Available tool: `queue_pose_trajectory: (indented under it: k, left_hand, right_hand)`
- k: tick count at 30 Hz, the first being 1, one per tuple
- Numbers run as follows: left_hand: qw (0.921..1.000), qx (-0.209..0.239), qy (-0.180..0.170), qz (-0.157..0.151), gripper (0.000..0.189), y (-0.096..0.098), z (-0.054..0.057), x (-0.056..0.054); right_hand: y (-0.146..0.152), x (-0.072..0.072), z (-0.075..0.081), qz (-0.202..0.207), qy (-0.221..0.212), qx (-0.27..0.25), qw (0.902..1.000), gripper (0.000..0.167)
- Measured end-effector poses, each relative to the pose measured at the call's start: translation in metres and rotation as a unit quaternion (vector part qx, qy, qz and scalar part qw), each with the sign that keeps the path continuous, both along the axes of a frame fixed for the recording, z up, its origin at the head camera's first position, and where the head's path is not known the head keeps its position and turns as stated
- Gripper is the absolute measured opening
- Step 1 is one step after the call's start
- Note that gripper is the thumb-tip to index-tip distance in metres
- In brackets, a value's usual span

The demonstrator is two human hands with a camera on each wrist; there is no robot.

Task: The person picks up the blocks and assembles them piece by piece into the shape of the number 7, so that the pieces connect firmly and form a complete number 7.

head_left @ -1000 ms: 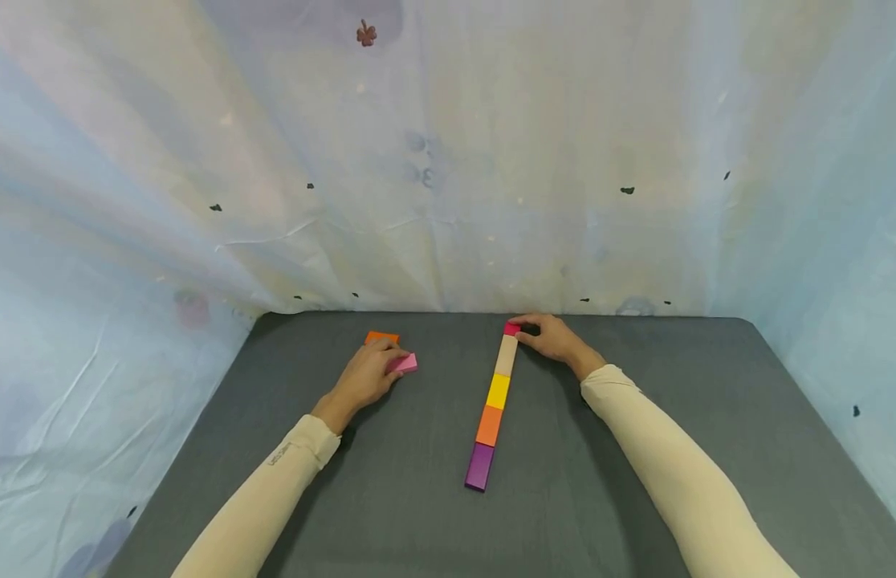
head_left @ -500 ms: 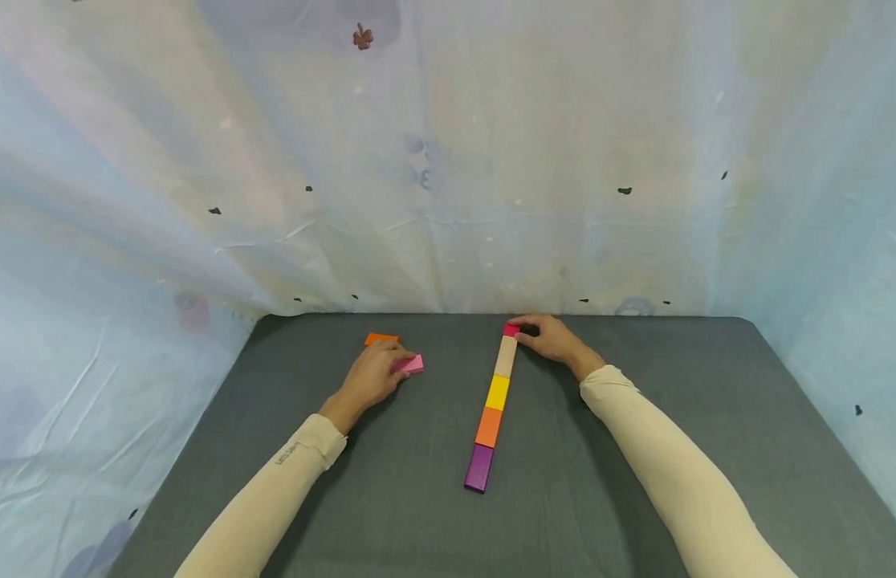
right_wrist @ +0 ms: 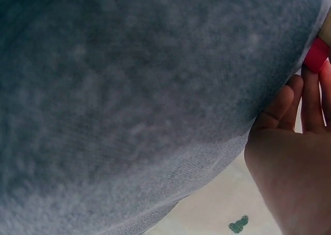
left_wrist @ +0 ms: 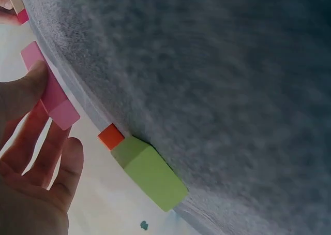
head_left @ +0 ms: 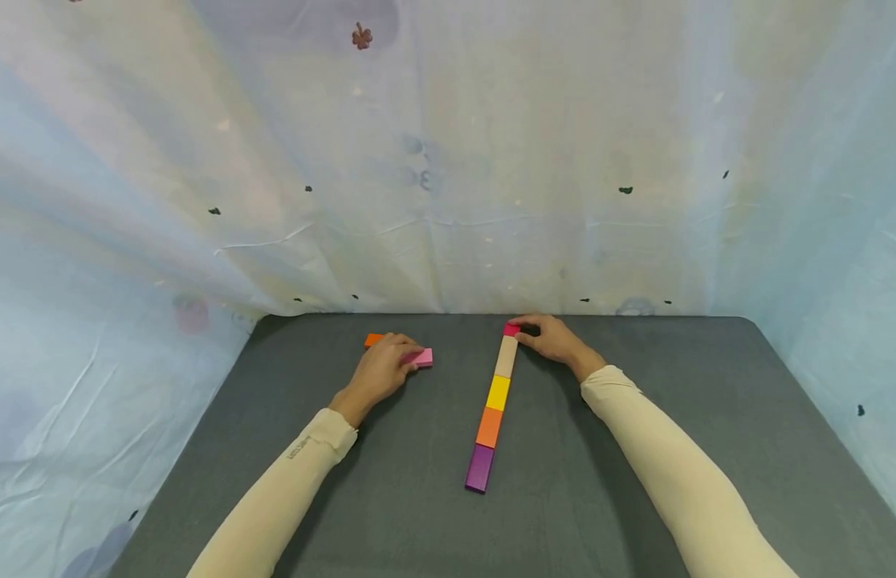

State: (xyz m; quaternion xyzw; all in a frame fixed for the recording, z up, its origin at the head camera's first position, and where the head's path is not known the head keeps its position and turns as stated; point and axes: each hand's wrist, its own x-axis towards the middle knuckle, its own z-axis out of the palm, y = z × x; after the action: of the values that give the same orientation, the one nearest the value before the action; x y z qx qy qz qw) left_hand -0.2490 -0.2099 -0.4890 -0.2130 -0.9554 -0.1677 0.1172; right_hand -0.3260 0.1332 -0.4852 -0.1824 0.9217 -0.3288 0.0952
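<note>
My left hand (head_left: 381,371) pinches a long pink block (head_left: 424,358) between thumb and fingers, left of a row of blocks. In the left wrist view the thumb lies across the pink block (left_wrist: 51,87). At the row's far end, my right hand (head_left: 556,341) holds a small red block (head_left: 511,329) by thumb and fingertips. Toward me from it run a beige block (head_left: 506,357), a yellow block (head_left: 498,393), an orange block (head_left: 489,427) and a purple block (head_left: 480,469), end to end in a slightly slanted line.
Behind my left hand lies another orange block (head_left: 372,340), partly hidden. The left wrist view shows a green block (left_wrist: 155,178) beside an orange-red block (left_wrist: 111,136). A dark grey cloth-covered table (head_left: 390,498) ends at a patterned curtain (head_left: 462,160).
My left hand has moved a little to the right with the pink block, nearer the row. It now covers more of the orange block behind. My right hand has stayed on the red block.
</note>
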Motion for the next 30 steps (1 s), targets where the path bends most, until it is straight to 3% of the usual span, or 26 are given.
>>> queue_pose_trajectory:
  k: [12,23,30]
  left_hand:
    - [0.9998,0.013,0.006,-0.015,0.028,0.017,0.002,-0.009]
    - [0.9974,0.021,0.062,-0.031,0.027,0.027,0.002,-0.019]
    - [0.9963,0.052,0.057,-0.038,0.025,0.034,-0.001,-0.026]
  right_hand:
    - [0.001,0.000,-0.001,-0.003,-0.003,0.003,1.0000,0.041]
    - [-0.003,-0.001,-0.001,0.012,0.012,-0.008,0.9998,0.042]
    - [-0.001,0.001,-0.003,-0.002,0.003,-0.010,0.9999,0.040]
